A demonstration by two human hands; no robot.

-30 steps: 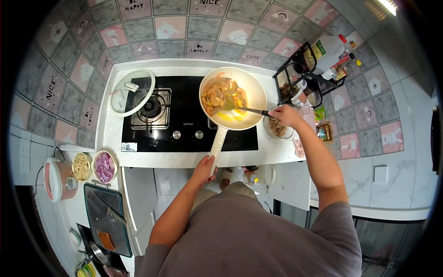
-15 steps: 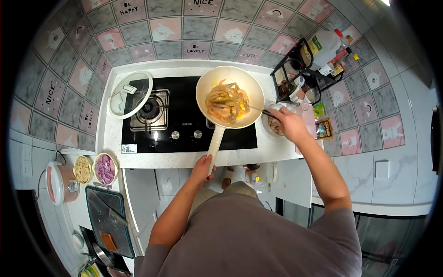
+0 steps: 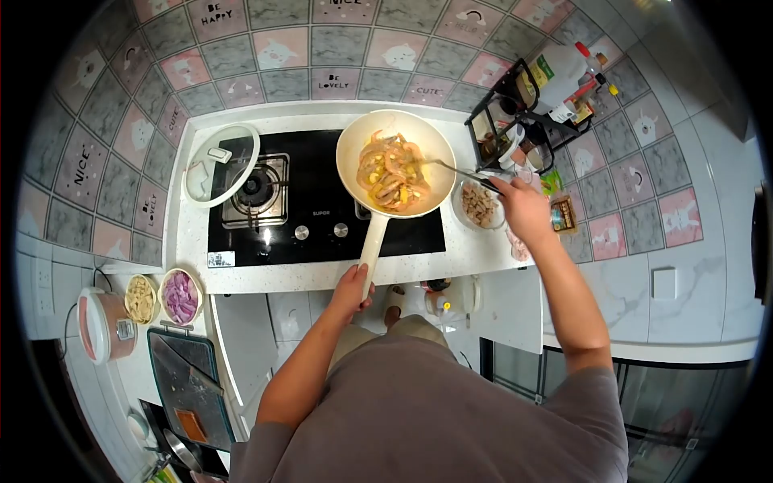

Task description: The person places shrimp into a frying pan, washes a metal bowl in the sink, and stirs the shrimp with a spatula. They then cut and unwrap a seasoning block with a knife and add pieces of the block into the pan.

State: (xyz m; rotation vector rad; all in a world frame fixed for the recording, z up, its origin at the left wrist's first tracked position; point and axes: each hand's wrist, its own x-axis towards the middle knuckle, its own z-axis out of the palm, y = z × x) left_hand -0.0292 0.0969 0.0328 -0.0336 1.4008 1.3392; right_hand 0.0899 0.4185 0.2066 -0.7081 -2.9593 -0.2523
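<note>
My left hand is wrapped round the long cream handle of a pan over the right side of the black stove. Shrimp with yellow pieces lie in the middle of the pan. In my right hand is the dark handle of a spatula; its metal shaft reaches over the pan's right rim, and its tip is partly hidden at the food. Just below that handle, a glass bowl of brown chunks stands on the counter.
A glass lid lies beside the left burner. Bowls of purple onion and pale pieces stand at the left, above a board with a knife. A bottle rack occupies the back right.
The shrimp have been pushed from the pan's left side toward its middle and heaped differently. My right hand has shifted slightly right, uncovering more of the glass bowl. The view has moved a little.
</note>
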